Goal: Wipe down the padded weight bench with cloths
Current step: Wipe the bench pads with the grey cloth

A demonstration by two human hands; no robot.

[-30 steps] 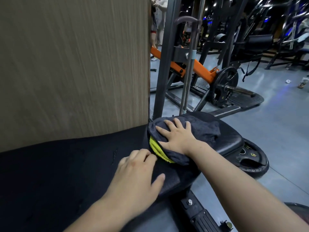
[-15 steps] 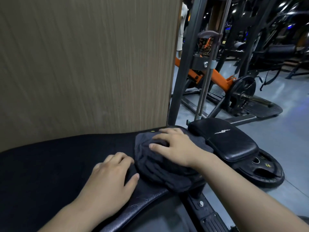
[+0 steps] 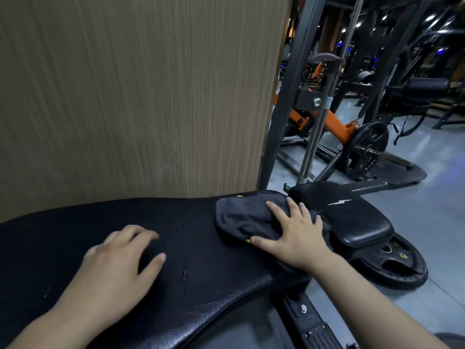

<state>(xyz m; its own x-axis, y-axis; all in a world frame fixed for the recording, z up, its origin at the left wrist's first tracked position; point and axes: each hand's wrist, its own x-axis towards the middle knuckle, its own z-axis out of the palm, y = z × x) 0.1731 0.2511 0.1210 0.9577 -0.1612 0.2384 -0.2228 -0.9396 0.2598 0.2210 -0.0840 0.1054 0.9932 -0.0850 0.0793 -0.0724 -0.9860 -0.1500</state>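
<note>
right hand (image 3: 297,235) flat on dark cloth (image 3: 241,217); left hand (image 3: 118,263) on bench pad (image 3: 201,273)

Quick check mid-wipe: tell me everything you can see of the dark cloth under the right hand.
The cloth is dark grey and plush-looking, with slivers of yellow-green at its far edge and by the thumb. It lies bunched on the long black bench pad, at the end beside the smaller seat pad. The right hand presses on its right part with fingers spread, hiding that part.
</note>
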